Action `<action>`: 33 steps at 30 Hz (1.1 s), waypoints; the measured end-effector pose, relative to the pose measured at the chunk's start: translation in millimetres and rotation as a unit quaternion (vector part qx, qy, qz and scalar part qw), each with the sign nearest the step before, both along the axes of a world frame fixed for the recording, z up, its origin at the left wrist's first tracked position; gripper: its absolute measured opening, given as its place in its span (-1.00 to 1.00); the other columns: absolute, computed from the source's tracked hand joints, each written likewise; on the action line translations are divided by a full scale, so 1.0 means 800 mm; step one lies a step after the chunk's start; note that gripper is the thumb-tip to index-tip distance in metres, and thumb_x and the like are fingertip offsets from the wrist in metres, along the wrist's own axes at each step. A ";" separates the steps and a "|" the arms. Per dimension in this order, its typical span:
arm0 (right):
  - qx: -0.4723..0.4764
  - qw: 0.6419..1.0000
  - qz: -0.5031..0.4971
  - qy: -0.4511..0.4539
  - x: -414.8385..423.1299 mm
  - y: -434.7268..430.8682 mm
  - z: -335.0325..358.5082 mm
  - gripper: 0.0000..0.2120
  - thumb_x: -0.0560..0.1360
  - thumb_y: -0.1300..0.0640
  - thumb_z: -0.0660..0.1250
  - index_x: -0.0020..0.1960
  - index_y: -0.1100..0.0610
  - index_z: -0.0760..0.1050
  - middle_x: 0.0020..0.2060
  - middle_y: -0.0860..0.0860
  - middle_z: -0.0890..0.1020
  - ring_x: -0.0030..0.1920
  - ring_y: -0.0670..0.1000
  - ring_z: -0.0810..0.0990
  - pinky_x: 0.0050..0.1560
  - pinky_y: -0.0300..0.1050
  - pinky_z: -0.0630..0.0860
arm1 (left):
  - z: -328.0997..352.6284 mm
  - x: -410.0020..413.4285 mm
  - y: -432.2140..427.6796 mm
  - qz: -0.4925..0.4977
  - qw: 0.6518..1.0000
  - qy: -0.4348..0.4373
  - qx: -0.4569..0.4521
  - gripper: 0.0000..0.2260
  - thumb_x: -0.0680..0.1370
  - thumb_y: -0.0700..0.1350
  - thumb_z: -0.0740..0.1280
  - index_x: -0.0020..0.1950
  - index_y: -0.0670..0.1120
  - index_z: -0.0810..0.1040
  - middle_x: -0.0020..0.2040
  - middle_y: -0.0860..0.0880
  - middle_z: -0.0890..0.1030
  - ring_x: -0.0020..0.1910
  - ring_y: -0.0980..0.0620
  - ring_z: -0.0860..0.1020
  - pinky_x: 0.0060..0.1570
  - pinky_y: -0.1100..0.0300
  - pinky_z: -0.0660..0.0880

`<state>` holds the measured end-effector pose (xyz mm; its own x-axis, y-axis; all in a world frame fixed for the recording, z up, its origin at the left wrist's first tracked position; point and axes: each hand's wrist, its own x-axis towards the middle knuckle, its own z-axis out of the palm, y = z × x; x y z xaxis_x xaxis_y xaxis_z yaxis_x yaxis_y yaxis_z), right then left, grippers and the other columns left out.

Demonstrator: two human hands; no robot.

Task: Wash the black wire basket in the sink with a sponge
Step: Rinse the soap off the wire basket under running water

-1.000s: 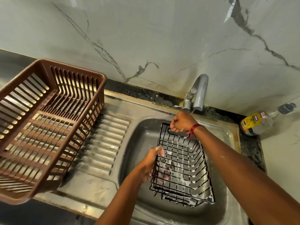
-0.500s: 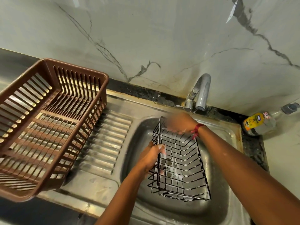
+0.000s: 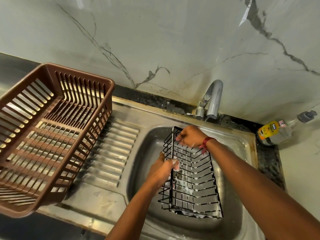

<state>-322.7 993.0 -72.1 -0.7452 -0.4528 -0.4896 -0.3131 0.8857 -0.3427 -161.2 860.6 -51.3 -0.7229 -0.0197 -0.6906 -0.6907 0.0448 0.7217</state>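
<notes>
The black wire basket (image 3: 194, 181) stands tilted on its side in the steel sink (image 3: 143, 153), streaked with white suds. My right hand (image 3: 189, 135) grips the basket's far top edge near the tap. My left hand (image 3: 163, 170) is curled round the basket's long left rim, with foam on the fingertips. A pale bit shows at those fingertips; I cannot tell whether it is the sponge or suds.
A thin stream runs from the chrome tap (image 3: 210, 101) onto the far edge of the sink. A brown plastic dish basket (image 3: 43, 135) sits on the ribbed drainboard (image 3: 110, 149) at left. A dish soap bottle (image 3: 277, 131) lies at the right corner by the marble wall.
The basket has been turned up onto its side, its left rim rising. My right hand shifted left along the far edge; my left hand stayed on the left rim.
</notes>
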 end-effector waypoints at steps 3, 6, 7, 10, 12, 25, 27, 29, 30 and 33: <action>-0.008 1.000 0.000 0.004 0.001 0.003 -0.004 -0.83 0.54 0.32 0.24 -0.09 0.25 0.61 -0.08 0.11 0.68 -0.07 0.00 0.65 -0.15 -0.18 0.59 | 0.002 0.000 0.002 -0.006 1.000 -0.005 -0.010 -0.03 0.28 0.14 0.29 0.68 0.07 0.05 0.64 -0.08 0.23 0.53 -0.18 0.31 0.33 -0.08 0.33; 0.029 0.999 -0.018 -0.002 0.003 0.007 -0.011 -0.81 0.53 0.21 0.26 -0.11 0.24 0.64 -0.10 0.08 0.70 -0.02 0.00 0.64 0.07 -0.09 0.55 | 0.005 0.000 0.002 -0.006 1.000 -0.004 -0.007 -0.03 0.28 0.11 0.29 0.68 0.08 0.05 0.65 -0.06 0.21 0.54 -0.17 0.30 0.35 -0.09 0.32; -0.005 1.000 -0.025 0.005 0.004 0.006 -0.010 -0.83 0.53 0.25 0.27 -0.08 0.24 0.64 -0.12 0.03 0.69 -0.07 -0.07 0.65 0.00 -0.17 0.55 | 0.006 0.000 0.003 -0.009 1.000 -0.004 -0.004 -0.03 0.26 0.10 0.29 0.68 0.07 0.07 0.65 -0.05 0.20 0.54 -0.17 0.30 0.34 -0.09 0.32; -0.136 0.986 -0.091 -0.017 0.007 -0.003 0.000 -0.83 0.50 0.42 0.27 -0.01 0.27 0.60 -0.19 -0.04 0.67 -0.21 -0.20 0.65 -0.24 -0.27 0.57 | 0.009 0.000 0.005 -0.009 1.000 -0.014 0.003 -0.05 0.26 0.11 0.29 0.66 0.00 0.14 0.65 -0.03 0.19 0.54 -0.17 0.30 0.26 -0.02 0.32; -0.109 0.991 -0.073 -0.013 0.004 0.000 0.001 -0.84 0.49 0.39 0.28 -0.04 0.26 0.61 -0.12 0.03 0.69 -0.10 -0.10 0.66 -0.08 -0.15 0.60 | 0.012 0.001 0.006 0.001 1.000 -0.013 0.013 -0.12 0.38 0.08 0.32 0.68 0.03 0.09 0.63 -0.06 0.23 0.44 -0.10 0.36 0.15 0.15 0.42; -0.016 0.996 -0.064 0.053 -0.001 0.017 -0.009 -0.87 0.48 0.19 0.36 -0.18 0.21 0.64 -0.15 0.10 0.69 -0.07 0.03 0.65 0.08 -0.05 0.56 | 0.020 0.006 0.000 -0.013 0.998 0.000 -0.060 -0.02 0.32 0.27 0.36 0.68 0.14 0.03 0.63 -0.07 0.25 0.39 -0.11 0.48 0.32 -0.05 0.41; -0.002 0.996 -0.061 0.063 -0.001 0.020 -0.010 -0.86 0.49 0.18 0.35 -0.19 0.19 0.64 -0.16 0.09 0.69 -0.13 0.00 0.64 0.05 -0.08 0.56 | 0.017 0.008 -0.003 -0.018 0.997 0.005 -0.081 -0.17 0.57 0.14 0.33 0.68 0.09 -0.11 0.58 -0.12 0.34 0.08 0.08 0.57 0.15 0.11 0.47; -0.077 0.992 -0.088 0.052 0.001 0.018 -0.006 -0.91 0.48 0.21 0.39 -0.17 0.18 0.64 -0.15 0.05 0.70 -0.19 -0.08 0.64 -0.10 -0.26 0.56 | 0.014 0.011 -0.006 -0.021 0.994 0.012 -0.106 -0.18 0.60 0.10 0.32 0.68 0.09 -0.16 0.56 -0.15 0.38 0.11 0.05 0.55 0.21 0.06 0.42; -0.139 0.982 -0.120 0.038 0.003 0.017 -0.003 -0.95 0.46 0.22 0.42 -0.16 0.17 0.65 -0.16 0.02 0.70 -0.22 -0.10 0.64 -0.18 -0.32 0.56 | 0.015 0.012 -0.007 -0.017 0.994 0.012 -0.110 -0.18 0.60 0.11 0.32 0.68 0.09 -0.17 0.57 -0.16 0.36 0.21 -0.02 0.53 0.27 0.01 0.41; -0.203 0.953 -0.201 0.097 0.004 0.023 -0.009 -0.90 0.43 0.26 0.42 -0.26 0.16 0.64 -0.31 0.00 0.68 -0.22 -0.08 0.68 -0.18 -0.25 0.61 | 0.022 0.013 -0.011 0.002 0.995 0.014 -0.101 -0.22 0.63 0.10 0.29 0.68 0.08 -0.16 0.60 -0.15 0.29 0.09 0.05 0.46 0.12 0.10 0.38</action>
<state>-319.3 1011.6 -78.9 -0.9575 -0.2335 -0.1691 -0.0685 0.7540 -0.6533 -151.2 851.6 -33.8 -0.7420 -0.1591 -0.6513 -0.6704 0.1879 0.7179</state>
